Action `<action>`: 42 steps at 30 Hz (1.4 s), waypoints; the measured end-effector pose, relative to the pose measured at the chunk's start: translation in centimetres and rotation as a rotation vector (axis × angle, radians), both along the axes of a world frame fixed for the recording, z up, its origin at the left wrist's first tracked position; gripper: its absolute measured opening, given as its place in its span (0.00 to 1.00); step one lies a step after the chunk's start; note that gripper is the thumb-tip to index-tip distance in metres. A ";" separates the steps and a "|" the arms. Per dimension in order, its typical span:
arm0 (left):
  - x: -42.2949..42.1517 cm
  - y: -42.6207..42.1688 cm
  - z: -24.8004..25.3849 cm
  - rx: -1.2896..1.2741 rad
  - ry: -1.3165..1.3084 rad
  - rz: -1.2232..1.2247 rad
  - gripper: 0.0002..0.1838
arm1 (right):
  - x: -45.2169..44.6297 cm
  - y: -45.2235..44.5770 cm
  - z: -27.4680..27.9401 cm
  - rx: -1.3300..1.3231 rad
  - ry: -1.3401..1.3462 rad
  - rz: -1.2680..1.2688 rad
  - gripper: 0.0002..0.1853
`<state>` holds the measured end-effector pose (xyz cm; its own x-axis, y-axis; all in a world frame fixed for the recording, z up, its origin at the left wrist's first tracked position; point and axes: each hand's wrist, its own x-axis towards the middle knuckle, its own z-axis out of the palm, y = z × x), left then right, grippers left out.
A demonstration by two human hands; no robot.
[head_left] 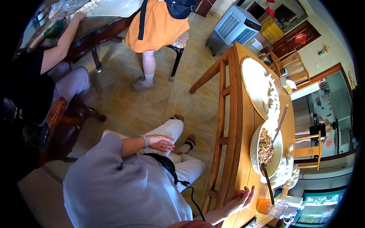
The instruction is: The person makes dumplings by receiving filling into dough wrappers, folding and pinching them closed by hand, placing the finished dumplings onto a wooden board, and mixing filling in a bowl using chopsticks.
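Observation:
My left hand [161, 143] lies near my thigh, palm up, fingers loosely apart and nothing in it. Close to the table edge, my right hand [245, 198] has its fingers slightly bent and apart, also holding nothing. Just beyond it a white bowl [255, 146] contains chopped filling [265, 149]. One dark chopstick [281, 122] and another [268, 185] rest across the bowl's opposite sides. White dough pieces [280, 173] sit beside the bowl. Farther along the table, a round white tray [254, 78] carries a row of dumplings [272, 99].
The wooden table [243, 171] runs along my right, with a clear container [277, 208] near my right hand. A person in an orange skirt [157, 26] stands ahead; another person's arm [62, 47] reaches over a dark table. An air cooler [235, 26] stands beyond.

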<state>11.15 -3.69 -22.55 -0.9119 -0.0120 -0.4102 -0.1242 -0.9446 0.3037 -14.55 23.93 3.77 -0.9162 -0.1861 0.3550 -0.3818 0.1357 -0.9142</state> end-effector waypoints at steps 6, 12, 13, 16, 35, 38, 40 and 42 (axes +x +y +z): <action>-0.6 0.0 0.2 0.064 -0.020 -0.003 0.22 | 0.5 -0.2 0.4 -0.044 -0.042 0.000 0.16; -0.7 -0.2 1.2 0.034 -0.044 -0.016 0.23 | 0.8 -0.5 0.7 -0.088 -0.083 -0.023 0.14; -0.7 -0.3 1.0 0.045 -0.040 -0.023 0.23 | 0.8 -0.5 0.7 -0.095 -0.082 -0.016 0.14; -0.6 -0.3 1.2 0.046 -0.046 -0.015 0.24 | 1.0 -0.8 0.8 -0.125 -0.088 -0.015 0.15; -0.6 -0.8 1.1 0.078 -0.050 -0.031 0.27 | 0.6 -0.4 0.4 -0.113 -0.099 -0.017 0.15; -0.6 -0.8 0.6 0.077 -0.034 -0.038 0.26 | 0.6 -0.6 0.4 -0.088 -0.072 -0.012 0.15; -0.5 -0.8 0.8 0.061 -0.033 -0.035 0.27 | 0.4 -0.3 0.3 -0.033 -0.029 -0.009 0.15; -0.5 -0.9 1.0 0.051 -0.037 -0.031 0.27 | 0.4 -0.2 0.3 -0.022 -0.026 -0.001 0.16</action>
